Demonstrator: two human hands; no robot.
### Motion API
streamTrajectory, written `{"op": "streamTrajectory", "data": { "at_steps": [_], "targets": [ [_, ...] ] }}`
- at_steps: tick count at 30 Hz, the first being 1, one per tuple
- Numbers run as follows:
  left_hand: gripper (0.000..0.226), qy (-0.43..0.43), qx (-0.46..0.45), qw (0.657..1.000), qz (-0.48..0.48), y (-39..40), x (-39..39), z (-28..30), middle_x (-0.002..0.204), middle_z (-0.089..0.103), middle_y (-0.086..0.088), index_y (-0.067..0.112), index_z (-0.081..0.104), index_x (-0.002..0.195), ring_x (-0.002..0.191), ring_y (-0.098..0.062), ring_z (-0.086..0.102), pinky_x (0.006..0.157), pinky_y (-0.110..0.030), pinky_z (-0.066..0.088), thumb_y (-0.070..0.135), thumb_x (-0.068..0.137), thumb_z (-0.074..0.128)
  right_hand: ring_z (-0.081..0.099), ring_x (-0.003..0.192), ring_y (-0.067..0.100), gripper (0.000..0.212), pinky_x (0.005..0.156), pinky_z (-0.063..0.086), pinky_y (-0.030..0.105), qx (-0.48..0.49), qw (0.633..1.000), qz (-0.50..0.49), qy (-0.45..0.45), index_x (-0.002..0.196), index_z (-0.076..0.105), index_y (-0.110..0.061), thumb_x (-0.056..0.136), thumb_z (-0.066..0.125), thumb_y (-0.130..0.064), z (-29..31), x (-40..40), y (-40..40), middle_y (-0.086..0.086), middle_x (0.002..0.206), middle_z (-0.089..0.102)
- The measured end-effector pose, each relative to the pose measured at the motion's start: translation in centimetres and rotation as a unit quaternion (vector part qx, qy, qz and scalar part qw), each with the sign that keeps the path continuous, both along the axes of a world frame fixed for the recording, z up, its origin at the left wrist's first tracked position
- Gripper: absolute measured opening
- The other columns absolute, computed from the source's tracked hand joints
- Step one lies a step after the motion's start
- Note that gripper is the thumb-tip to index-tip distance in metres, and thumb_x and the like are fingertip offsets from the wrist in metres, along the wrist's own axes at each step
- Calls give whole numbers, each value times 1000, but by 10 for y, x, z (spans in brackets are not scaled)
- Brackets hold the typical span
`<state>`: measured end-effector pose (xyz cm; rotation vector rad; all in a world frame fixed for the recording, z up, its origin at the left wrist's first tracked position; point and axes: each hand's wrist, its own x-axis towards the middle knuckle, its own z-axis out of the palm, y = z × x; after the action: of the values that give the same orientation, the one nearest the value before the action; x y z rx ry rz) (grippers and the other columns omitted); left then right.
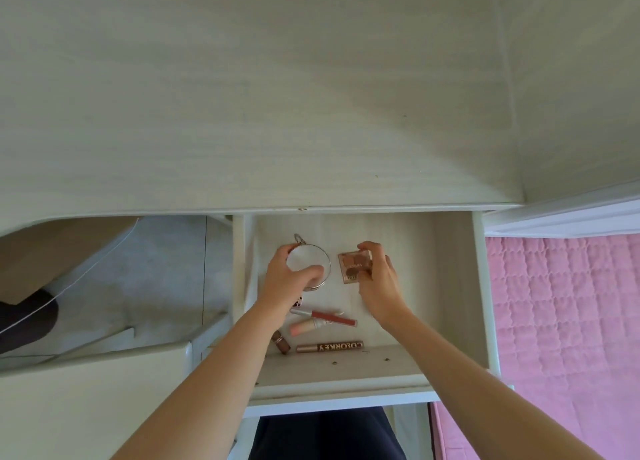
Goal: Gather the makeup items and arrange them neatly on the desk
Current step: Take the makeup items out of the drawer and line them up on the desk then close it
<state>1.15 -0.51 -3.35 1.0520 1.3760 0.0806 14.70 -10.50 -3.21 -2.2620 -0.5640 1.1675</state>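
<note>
Here both hands are down in the open drawer [481, 286], below the bench [242, 130]. The left hand [289, 277] curls round the round compact [310, 267]; the right hand [379, 279] pinches the square palette [353, 267], just beside the compact at 3 o'clock. Toward 6 o'clock of both hands lie the tubes: a gloss [329, 316], a peach tube [306, 327], a mascara [329, 347], long axes running roughly 9 to 3, nearer the left hand. The bench lies at 12 o'clock, so the lift probably goes up and forward.
</note>
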Motion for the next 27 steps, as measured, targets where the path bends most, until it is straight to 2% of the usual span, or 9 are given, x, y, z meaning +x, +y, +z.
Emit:
{"op": "streamTrajectory", "data": {
  "at_steps": [2,5,10,13,16,18,22,24,27],
  "targets": [
    [59,-25,-20,999,22,-3,-6,15,118,59,6,40,55,114,108,-17,58,94,-45,51,33,58,75,56,81,20,40,71,50,40,8,1000,-10,-1,105,37,-42,83,36,-8,15,-9,0,1,106,58],
    [52,-57,-19,997,49,-3,-16,37,116,59,6,45,56,107,109,-17,58,90,-43,53,31,62,75,58,77,18,25,69,52,43,43,999,-20,-6,104,36,-31,89,38,-11,38,-21,2,-1,96,62],
    [28,-96,65,989,93,15,-30,78,112,62,11,37,61,107,105,-9,60,82,-29,52,35,81,71,60,74,16,15,57,46,26,121,992,-41,-22,105,40,-20,95,40,-9,83,-35,20,4,89,64],
    [19,-117,86,983,116,31,-33,102,108,63,12,35,63,102,104,-9,60,86,-33,52,35,84,69,58,62,2,15,53,43,19,157,987,-38,-27,105,41,-20,96,42,-9,106,-39,34,0,78,62],
    [26,-139,105,975,139,53,-32,122,105,66,9,31,65,102,101,-12,62,84,-35,52,39,77,70,57,64,19,19,56,44,31,179,983,-28,-35,106,40,-28,96,43,-12,123,-36,54,3,77,62],
    [25,-148,117,969,160,71,-29,133,103,66,8,28,64,104,98,-11,62,81,-31,51,35,80,70,58,68,22,21,58,46,26,193,980,-26,-33,110,41,-30,97,44,-14,129,-30,71,2,85,64],
    [20,-138,155,959,191,115,-17,143,101,64,9,23,63,107,91,-7,60,72,-24,48,25,87,65,60,65,4,24,61,48,21,210,976,-11,-51,115,43,-26,97,44,-11,135,-12,109,-3,90,65],
    [19,-126,180,956,196,138,-11,145,100,63,11,23,63,107,90,-5,59,67,-20,45,24,88,64,61,70,1,26,66,51,25,208,976,3,-64,117,44,-27,96,45,-11,135,-1,131,-4,93,64],
    [18,-112,209,952,191,173,1,145,97,60,16,23,60,107,85,2,57,62,-13,45,23,89,63,63,79,16,27,70,55,38,200,977,18,-75,119,44,-25,95,45,-13,132,18,165,-1,95,64]
  ]
}}
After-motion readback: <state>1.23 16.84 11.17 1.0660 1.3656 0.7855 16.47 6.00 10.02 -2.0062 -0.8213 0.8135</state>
